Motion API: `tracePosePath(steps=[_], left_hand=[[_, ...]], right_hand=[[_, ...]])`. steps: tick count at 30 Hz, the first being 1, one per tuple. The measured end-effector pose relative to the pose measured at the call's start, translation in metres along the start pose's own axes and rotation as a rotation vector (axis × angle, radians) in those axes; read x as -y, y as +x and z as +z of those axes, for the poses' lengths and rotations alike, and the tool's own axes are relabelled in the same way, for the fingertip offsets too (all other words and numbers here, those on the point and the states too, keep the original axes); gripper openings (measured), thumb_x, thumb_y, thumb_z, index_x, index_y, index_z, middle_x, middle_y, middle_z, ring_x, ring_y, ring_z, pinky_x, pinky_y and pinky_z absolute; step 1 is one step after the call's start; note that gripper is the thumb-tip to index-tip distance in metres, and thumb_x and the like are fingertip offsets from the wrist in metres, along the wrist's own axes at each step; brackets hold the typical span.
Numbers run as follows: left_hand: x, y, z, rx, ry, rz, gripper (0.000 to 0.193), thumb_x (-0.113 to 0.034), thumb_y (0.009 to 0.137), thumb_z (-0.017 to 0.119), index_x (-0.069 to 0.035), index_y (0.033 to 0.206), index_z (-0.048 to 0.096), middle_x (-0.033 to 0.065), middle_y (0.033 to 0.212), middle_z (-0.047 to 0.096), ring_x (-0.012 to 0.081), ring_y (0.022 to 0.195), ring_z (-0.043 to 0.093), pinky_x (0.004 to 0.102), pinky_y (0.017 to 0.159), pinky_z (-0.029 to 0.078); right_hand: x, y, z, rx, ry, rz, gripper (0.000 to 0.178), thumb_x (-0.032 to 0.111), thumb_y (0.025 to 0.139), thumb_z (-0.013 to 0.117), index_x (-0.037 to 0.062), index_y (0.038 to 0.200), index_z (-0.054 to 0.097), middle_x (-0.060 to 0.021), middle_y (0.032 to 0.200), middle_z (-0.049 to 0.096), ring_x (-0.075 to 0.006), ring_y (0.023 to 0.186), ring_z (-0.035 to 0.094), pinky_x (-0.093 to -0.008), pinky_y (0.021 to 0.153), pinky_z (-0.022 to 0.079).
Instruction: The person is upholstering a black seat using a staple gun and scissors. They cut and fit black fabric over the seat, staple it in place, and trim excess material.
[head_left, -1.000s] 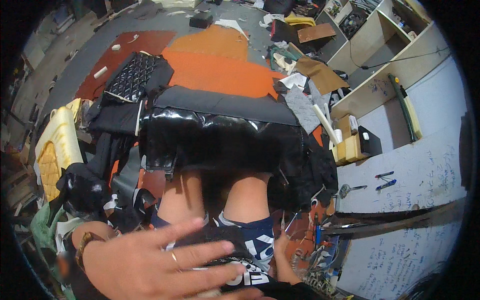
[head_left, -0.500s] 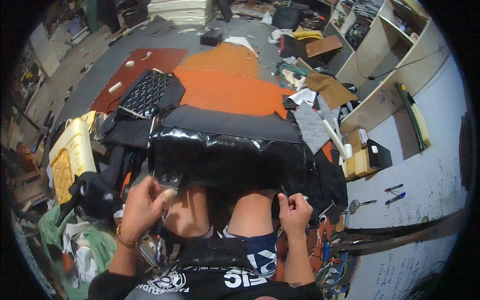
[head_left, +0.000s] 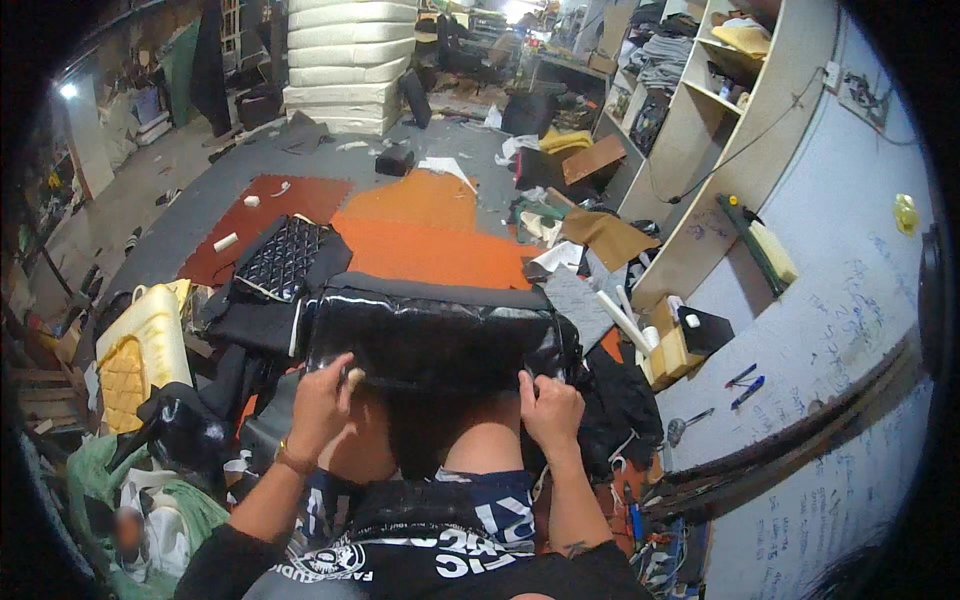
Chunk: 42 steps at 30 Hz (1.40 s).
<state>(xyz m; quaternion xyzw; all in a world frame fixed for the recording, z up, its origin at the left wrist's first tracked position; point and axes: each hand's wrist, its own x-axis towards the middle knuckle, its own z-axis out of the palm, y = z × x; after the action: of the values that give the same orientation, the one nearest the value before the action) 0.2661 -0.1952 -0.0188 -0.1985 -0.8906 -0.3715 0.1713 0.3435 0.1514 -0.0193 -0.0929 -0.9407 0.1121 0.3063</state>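
Across my knees rests a padded seat cushion point(head_left: 430, 340) in glossy black leatherette, with a matte dark grey strip along its far edge. My left hand point(head_left: 325, 398) pinches its near edge at the left corner. On the right, my right hand point(head_left: 552, 405) is closed on the same near edge, thumb on top. The cushion's underside is hidden. Beyond its left end lies a quilted black panel point(head_left: 283, 258) with diamond stitching.
Orange sheet material point(head_left: 440, 245) covers part of the floor ahead. Yellow foam pieces point(head_left: 150, 335) and green cloth point(head_left: 105, 495) are heaped at my left. At right stand a shelf unit point(head_left: 735, 130) and a white board point(head_left: 800, 350) holding pens. Wrapped white blocks point(head_left: 345, 60) are stacked far back.
My view has tilted up, showing more of the room's far side. Both hands keep hold of the near edge, and the cushion's glossy front face has tipped further into view.
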Motion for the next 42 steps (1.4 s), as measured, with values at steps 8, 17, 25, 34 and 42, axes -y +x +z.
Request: tracePosePath(steps=[8, 17, 25, 34, 42], left_hand=[[-0.061, 0.076, -0.061, 0.018, -0.071, -0.004, 0.017, -0.012, 0.095, 0.072, 0.002, 0.105, 0.074, 0.0264, 0.080, 0.067, 0.0411, 0.072, 0.070, 0.0422, 0.064, 0.052], [-0.045, 0.097, -0.073, 0.214, -0.075, -0.108, 0.028, -0.026, 0.094, 0.077, 0.002, 0.102, 0.076, 0.0137, 0.066, 0.069, 0.0286, 0.057, 0.065, 0.0374, 0.059, 0.051], [-0.084, 0.103, -0.006, 0.033, 0.151, 0.560, 0.041, -0.027, 0.088, 0.079, -0.001, 0.119, 0.071, 0.0198, 0.126, 0.066, 0.0386, 0.122, 0.061, 0.0452, 0.105, 0.050], [-0.062, 0.114, 0.036, 0.513, 0.326, 0.541, 0.026, -0.015, 0.090, 0.071, 0.000, 0.110, 0.067, 0.0199, 0.117, 0.070, 0.0383, 0.110, 0.068, 0.0468, 0.095, 0.056], [-0.053, 0.103, 0.041, 0.367, 0.334, 0.570, 0.018, -0.015, 0.088, 0.070, -0.002, 0.101, 0.071, 0.0121, 0.109, 0.071, 0.0323, 0.104, 0.068, 0.0429, 0.091, 0.057]], right_hand=[[0.013, 0.085, -0.048, -0.097, 0.112, 0.067, 0.052, 0.045, 0.099, 0.066, 0.0027, 0.068, 0.067, -0.0233, 0.071, 0.068, -0.0444, 0.068, 0.068, -0.0528, 0.065, 0.053], [0.023, 0.069, -0.038, -0.199, 0.308, 0.097, 0.041, 0.038, 0.092, 0.080, 0.0038, 0.075, 0.065, -0.0144, 0.068, 0.064, -0.0362, 0.067, 0.064, -0.0462, 0.062, 0.049], [0.167, 0.016, -0.162, 0.218, 1.182, -1.068, 0.015, 0.005, 0.083, 0.079, 0.0067, 0.098, 0.078, -0.0143, 0.097, 0.074, -0.0273, 0.077, 0.069, -0.0341, 0.060, 0.055], [0.155, 0.008, -0.180, -0.057, 1.183, -1.054, 0.033, 0.012, 0.073, 0.078, -0.0040, 0.102, 0.078, -0.0084, 0.079, 0.071, -0.0202, 0.061, 0.064, -0.0306, 0.052, 0.047], [0.108, 0.006, -0.177, 0.235, 1.091, -0.833, 0.020, 0.007, 0.086, 0.081, 0.0048, 0.105, 0.076, -0.0127, 0.103, 0.074, -0.0282, 0.089, 0.071, -0.0389, 0.074, 0.058]])
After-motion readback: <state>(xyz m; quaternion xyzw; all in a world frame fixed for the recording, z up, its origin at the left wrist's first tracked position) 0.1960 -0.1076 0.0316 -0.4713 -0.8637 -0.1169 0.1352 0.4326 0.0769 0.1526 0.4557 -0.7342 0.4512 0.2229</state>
